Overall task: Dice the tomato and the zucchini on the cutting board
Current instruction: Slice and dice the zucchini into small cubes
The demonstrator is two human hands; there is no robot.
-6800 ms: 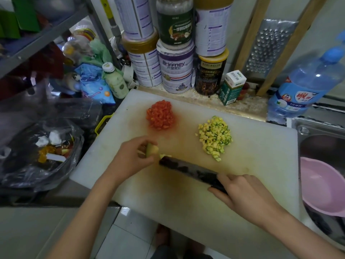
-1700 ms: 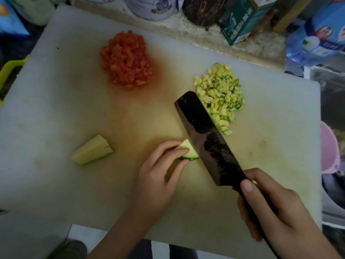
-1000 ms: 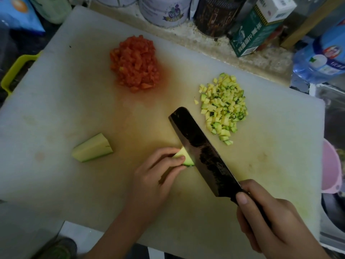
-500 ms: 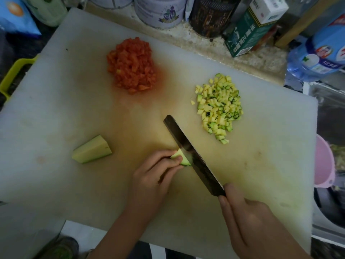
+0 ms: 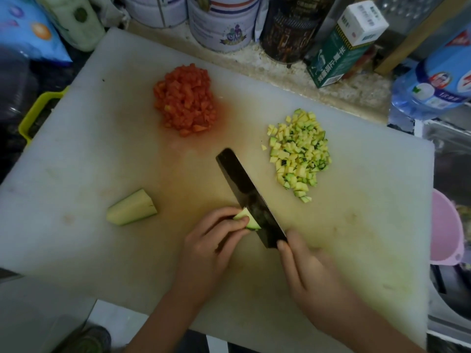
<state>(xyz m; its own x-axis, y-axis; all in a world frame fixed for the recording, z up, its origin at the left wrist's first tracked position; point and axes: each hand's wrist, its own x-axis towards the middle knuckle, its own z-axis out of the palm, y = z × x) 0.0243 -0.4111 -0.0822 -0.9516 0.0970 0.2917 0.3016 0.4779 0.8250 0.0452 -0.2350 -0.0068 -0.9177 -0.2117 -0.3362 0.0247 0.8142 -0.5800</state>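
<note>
Your left hand [image 5: 211,248] sits low centre on the board, fingertips curled down onto a small pale-green zucchini wedge [image 5: 248,220] and pinning it. Your right hand [image 5: 308,273] is wrapped round the handle of a dark, broad-bladed knife [image 5: 249,200]; the handle itself is hidden under the hand. The hands are near each other, not touching. The blade lies against the wedge's right side, tip pointing up-left toward the board's middle. Cannot tell whether the edge has bitten in.

Large white plastic cutting board [image 5: 89,149], stained orange-yellow through the centre. A larger cut zucchini chunk [image 5: 131,211] lies left of your left hand, well apart from it. A heap of red diced tomato [image 5: 186,108] sits upper centre; a heap of yellow-green diced zucchini [image 5: 299,151] lies just right of the blade tip. There is bare board along the left side, the near edge and the right side.

The far edge meets a speckled surface [image 5: 356,90] crowded with white tins [image 5: 219,24], a dark jar [image 5: 288,29], a green-and-white carton [image 5: 339,54] and a blue water bottle [image 5: 433,85]. A pink plastic basin [image 5: 444,230] sits off the right edge, contents not visible. A yellow handle [image 5: 38,110] shows at the left edge.
</note>
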